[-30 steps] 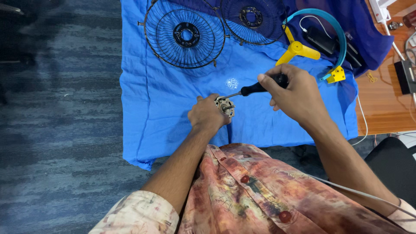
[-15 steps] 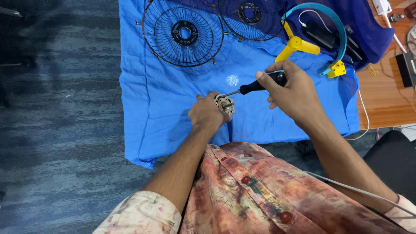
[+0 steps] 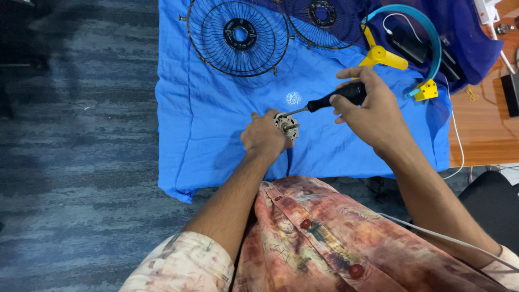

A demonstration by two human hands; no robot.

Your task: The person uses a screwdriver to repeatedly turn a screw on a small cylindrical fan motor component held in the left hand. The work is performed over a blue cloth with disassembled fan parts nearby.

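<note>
Motor part [image 3: 286, 125] half under left hand [image 3: 264, 136]

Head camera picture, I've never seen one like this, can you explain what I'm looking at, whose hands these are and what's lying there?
The camera sits on a person's head and looks down, so both arms are the wearer's own, coming out of a patterned shirt. The left hand grips a small round metal motor part on a blue cloth spread over grey carpet. The right hand holds a black-handled screwdriver, its tip at that part. Farther up the cloth lie two round wire fan guards, a yellow fan blade and a light blue ring.
</note>
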